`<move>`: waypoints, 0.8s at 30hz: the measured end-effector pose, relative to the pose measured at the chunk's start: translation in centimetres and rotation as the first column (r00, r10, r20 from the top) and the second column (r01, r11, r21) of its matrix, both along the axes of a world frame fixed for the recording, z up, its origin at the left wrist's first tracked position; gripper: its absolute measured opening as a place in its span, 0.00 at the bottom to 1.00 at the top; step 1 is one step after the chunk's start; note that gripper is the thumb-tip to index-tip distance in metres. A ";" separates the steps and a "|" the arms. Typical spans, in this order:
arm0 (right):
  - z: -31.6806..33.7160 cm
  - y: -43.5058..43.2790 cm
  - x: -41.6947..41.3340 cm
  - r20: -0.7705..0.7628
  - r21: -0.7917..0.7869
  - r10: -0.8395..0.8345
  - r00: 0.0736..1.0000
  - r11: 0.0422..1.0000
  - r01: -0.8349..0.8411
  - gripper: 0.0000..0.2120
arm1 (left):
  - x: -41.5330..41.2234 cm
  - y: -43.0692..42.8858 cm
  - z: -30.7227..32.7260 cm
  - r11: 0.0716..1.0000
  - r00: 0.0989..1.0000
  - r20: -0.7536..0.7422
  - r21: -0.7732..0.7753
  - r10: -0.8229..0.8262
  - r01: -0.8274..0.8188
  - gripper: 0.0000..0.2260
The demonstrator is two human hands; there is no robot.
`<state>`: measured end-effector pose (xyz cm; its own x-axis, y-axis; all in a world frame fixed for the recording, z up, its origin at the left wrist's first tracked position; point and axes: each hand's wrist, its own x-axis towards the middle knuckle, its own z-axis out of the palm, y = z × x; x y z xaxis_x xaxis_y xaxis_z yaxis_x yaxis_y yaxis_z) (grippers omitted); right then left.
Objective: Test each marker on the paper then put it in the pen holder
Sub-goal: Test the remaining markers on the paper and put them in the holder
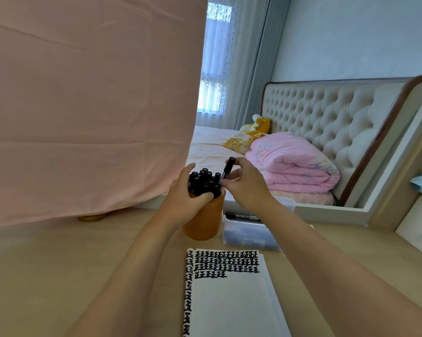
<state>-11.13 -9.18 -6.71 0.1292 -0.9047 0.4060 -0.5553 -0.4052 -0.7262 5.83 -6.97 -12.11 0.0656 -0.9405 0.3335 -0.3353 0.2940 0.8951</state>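
An orange pen holder (205,222) stands on the wooden table, packed with several black markers (203,182) standing upright. My left hand (184,198) wraps around the holder's top and the marker bundle. My right hand (247,183) pinches one black marker (228,167), tilted, its lower end at the right edge of the bundle. In front of the holder lies the white paper pad (231,302), with rows of black test marks across its top and down its left edge.
A clear plastic box (250,234) with one black marker (241,216) on top sits right of the holder. A pink cloth (83,105) hangs at the left. A mirror frame (331,211) runs along the table's back, reflecting a bed.
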 end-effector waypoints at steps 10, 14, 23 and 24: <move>-1.6 -1.4 0.7 -0.136 0.135 0.164 0.977 0.980 -0.146 0.22 | 0.0 -0.4 0.5 0.997 0.998 0.065 -0.072 0.010 -0.005 0.40; -0.7 -1.3 -0.2 -0.098 0.173 0.217 0.971 0.965 -0.198 0.26 | -0.1 -0.5 0.6 0.997 0.998 0.051 -0.078 -0.022 0.026 0.37; -3.0 -2.7 -4.5 -0.729 0.197 0.048 0.682 0.970 0.142 0.18 | 0.1 -0.3 0.0 0.997 0.992 0.120 -0.061 -0.040 0.047 0.46; -3.0 -2.8 -4.5 -0.728 0.204 0.055 0.683 0.969 0.139 0.19 | 0.2 -0.3 -0.2 0.997 0.992 0.112 -0.054 -0.054 0.060 0.47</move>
<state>-15.66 -12.00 -9.75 0.2539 -0.9672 -0.0127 -0.9563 -0.2490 -0.1531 6.02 -7.31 -12.27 -0.0279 -0.9207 0.3892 -0.4122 0.3653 0.8346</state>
